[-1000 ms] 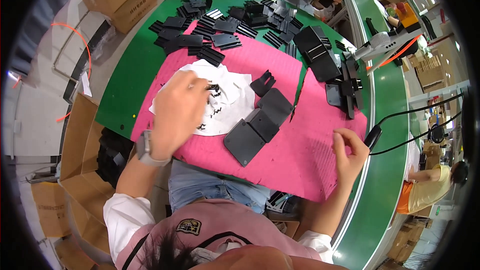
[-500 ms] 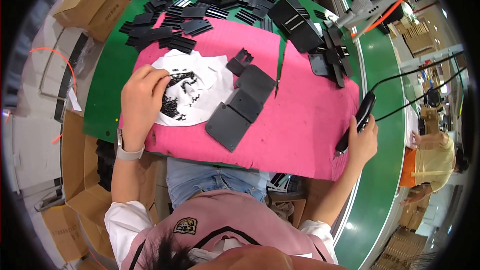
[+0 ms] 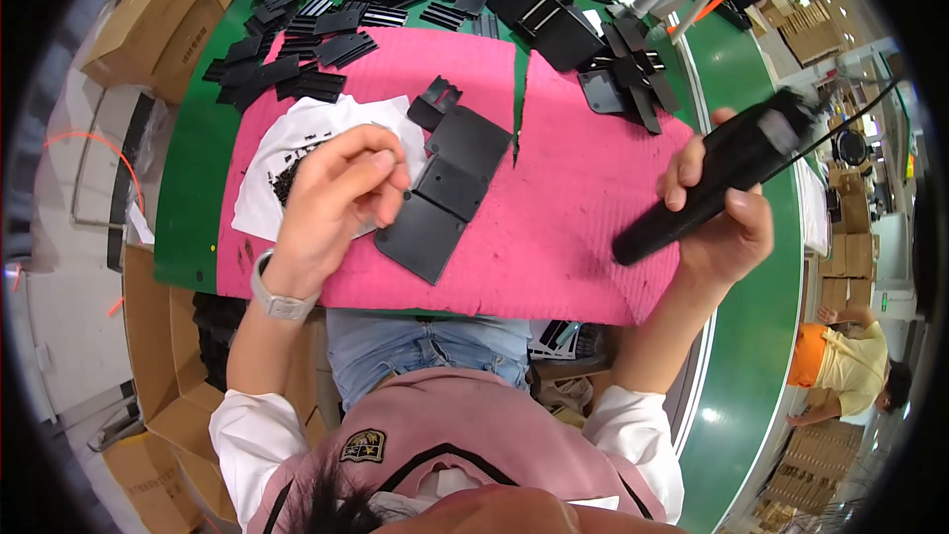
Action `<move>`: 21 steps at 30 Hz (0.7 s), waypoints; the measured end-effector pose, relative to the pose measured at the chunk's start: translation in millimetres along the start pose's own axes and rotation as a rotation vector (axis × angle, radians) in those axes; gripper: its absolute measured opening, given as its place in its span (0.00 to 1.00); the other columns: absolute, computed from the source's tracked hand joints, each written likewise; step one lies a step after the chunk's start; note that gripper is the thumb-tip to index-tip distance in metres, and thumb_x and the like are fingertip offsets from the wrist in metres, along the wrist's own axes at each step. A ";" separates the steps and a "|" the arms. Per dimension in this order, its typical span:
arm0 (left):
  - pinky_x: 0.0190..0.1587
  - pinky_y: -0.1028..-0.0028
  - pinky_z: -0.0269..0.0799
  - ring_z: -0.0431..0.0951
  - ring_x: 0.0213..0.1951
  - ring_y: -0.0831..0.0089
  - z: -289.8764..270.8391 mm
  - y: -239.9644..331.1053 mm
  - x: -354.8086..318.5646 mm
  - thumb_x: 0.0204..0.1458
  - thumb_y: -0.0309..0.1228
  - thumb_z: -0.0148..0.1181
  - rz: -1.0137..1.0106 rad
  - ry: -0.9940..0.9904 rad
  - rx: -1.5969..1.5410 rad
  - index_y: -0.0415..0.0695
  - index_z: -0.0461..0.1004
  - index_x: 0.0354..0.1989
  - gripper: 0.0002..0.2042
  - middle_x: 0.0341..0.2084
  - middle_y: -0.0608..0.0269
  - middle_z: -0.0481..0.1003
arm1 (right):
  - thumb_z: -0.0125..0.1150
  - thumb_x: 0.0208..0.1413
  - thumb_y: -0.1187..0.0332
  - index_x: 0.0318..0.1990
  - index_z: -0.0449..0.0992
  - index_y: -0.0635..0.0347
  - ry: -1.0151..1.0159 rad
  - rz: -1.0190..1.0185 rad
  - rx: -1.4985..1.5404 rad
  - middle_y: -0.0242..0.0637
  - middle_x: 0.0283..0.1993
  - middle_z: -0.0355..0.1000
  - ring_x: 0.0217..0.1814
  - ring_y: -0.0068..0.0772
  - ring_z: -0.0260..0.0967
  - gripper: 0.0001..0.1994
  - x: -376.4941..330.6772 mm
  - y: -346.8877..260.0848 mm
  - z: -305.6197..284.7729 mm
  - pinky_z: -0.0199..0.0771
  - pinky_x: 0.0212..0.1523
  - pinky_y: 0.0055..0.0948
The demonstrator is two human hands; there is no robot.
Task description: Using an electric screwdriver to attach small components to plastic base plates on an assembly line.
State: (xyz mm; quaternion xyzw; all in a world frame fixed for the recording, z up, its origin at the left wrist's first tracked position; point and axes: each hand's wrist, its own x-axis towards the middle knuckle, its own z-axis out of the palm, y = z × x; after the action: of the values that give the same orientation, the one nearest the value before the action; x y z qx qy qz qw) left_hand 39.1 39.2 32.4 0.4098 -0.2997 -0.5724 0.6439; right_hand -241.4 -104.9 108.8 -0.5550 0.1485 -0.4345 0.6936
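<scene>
— Black, long and blunt-ended: was that the corded black power screwdriver [image 3: 727,173]?
— Yes. The right hand [image 3: 727,227] gripped it slantwise above the pink mat [image 3: 573,227] on the green table [image 3: 188,178].
— And the left hand [image 3: 336,203]?
— Fingers pinched together over the white sheet of tiny black screws [image 3: 287,153], just beside the flat black hinged plates [image 3: 445,188]. I could not tell whether it held a screw.

Two pink mats cover the green bench, a left mat [image 3: 395,69] and a right mat [image 3: 583,188], with one white sheet [image 3: 316,129] holding a heap of small black screws [image 3: 289,178] too many to count. One black plate assembly [image 3: 445,193] lies near the middle, one black electric screwdriver [image 3: 717,173] is on the right, and the far black parts [image 3: 297,49] are too many to count.
</scene>
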 end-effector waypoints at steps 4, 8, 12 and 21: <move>0.25 0.82 0.59 0.64 0.22 0.81 20.8 -9.9 6.8 0.59 0.30 0.49 -0.129 -0.143 -0.286 0.39 0.68 0.37 0.07 0.26 0.64 0.70 | 0.58 0.47 0.58 0.58 0.55 0.60 -0.346 -0.325 0.184 0.32 0.28 0.61 0.23 0.26 0.60 0.32 23.3 3.8 52.7 0.62 0.35 0.30; 0.23 0.82 0.59 0.63 0.19 0.82 33.8 -15.6 2.8 0.59 0.29 0.50 -0.142 -0.195 -0.275 0.38 0.70 0.37 0.07 0.26 0.62 0.72 | 0.56 0.54 0.48 0.55 0.58 0.58 -0.527 -0.549 0.260 0.28 0.25 0.62 0.20 0.23 0.62 0.29 30.2 14.3 64.9 0.65 0.33 0.30; 0.21 0.83 0.59 0.64 0.17 0.84 36.2 -17.7 -1.7 0.56 0.26 0.54 -0.081 -0.138 -0.182 0.36 0.72 0.39 0.07 0.26 0.58 0.74 | 0.56 0.54 0.49 0.49 0.61 0.55 -0.487 -0.562 0.268 0.27 0.23 0.62 0.19 0.22 0.62 0.23 24.7 27.8 68.3 0.65 0.31 0.29; 0.20 0.85 0.59 0.65 0.17 0.85 26.6 -23.5 5.3 0.53 0.23 0.56 -0.037 -0.121 -0.078 0.34 0.72 0.40 0.08 0.27 0.57 0.76 | 0.54 0.54 0.49 0.47 0.60 0.53 -0.383 -0.565 0.197 0.26 0.21 0.63 0.17 0.21 0.61 0.22 19.1 40.8 74.5 0.64 0.29 0.28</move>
State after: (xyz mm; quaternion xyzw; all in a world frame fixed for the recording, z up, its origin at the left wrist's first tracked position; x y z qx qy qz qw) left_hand 5.7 28.8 24.3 0.3548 -0.3079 -0.6192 0.6292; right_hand -161.1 -71.6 102.8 -0.5759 -0.1864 -0.5094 0.6117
